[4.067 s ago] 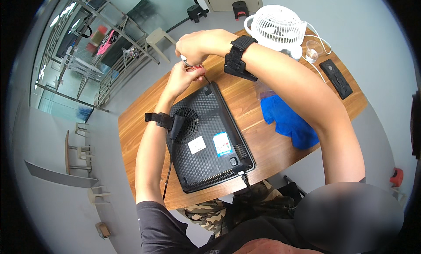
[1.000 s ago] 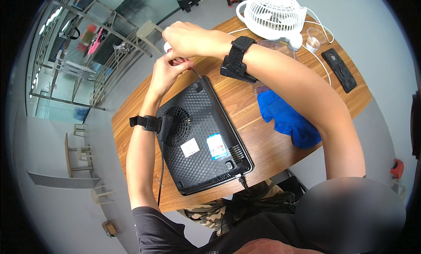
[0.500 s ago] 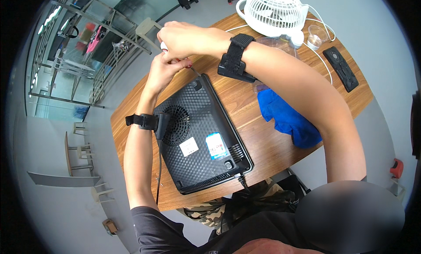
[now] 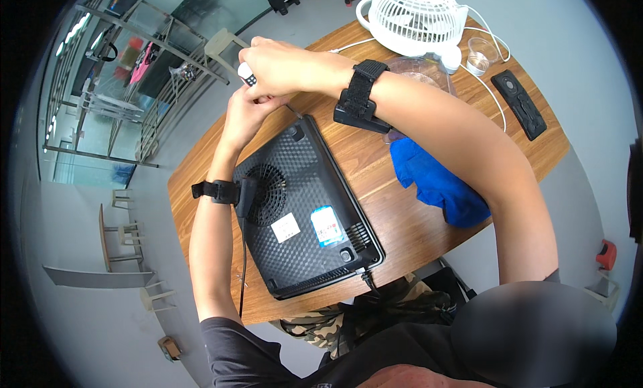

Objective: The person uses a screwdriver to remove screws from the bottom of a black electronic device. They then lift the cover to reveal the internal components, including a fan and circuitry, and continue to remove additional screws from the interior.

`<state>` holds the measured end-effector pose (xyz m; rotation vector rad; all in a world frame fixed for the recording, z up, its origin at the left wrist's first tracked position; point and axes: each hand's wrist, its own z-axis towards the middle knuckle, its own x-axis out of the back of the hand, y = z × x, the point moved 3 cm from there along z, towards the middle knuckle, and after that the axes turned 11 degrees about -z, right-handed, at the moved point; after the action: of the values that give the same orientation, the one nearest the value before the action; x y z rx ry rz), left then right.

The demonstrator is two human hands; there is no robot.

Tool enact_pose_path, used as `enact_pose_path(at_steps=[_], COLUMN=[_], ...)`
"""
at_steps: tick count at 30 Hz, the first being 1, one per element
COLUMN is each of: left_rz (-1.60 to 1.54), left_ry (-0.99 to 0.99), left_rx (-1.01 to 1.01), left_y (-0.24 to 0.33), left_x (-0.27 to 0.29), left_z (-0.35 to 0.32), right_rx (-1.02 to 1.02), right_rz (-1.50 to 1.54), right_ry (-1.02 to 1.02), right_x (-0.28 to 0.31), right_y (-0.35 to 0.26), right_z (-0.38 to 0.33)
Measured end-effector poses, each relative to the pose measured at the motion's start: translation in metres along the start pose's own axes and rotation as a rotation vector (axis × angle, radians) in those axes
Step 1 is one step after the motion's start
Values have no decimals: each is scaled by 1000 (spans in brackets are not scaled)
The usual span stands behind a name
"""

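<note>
A black, laptop-like device lies underside up on the wooden table, showing a round fan grille, vents, rubber feet and two stickers. My right hand is closed round a screwdriver at the device's far corner. Its thin metal shaft slants down to that corner, and a white end with dark dots shows by my fingers. Just below, my left hand is closed around the same tool, its fingertips near the shaft. Most of the grip is hidden by my hands.
A white fan stands at the far right with its cord, beside a clear cup. A clear plastic container and a blue cloth lie under my right forearm. Farther right is a dark oblong case. Small metal bits lie near my left forearm.
My right hand has turned a little, so more of the tool's white, dotted end shows. Both hands stay at the same corner. The whole view has shifted slightly.
</note>
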<state>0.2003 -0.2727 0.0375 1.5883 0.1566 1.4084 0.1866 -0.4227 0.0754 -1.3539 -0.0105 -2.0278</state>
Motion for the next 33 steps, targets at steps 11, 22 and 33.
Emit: enact_pose_path(at_steps=[11, 22, 33], left_rz=[137, -33, 105], left_ry=[127, -59, -75], left_rx=[53, 39, 45], left_y=[14, 0, 10], left_x=[2, 2, -12], left_z=[2, -5, -41], right_rx=[37, -6, 87], right_rz=[37, 29, -6], right_ry=[87, 50, 120], right_x=[-2, 26, 58], right_y=[4, -5, -48], right_z=[12, 1, -6])
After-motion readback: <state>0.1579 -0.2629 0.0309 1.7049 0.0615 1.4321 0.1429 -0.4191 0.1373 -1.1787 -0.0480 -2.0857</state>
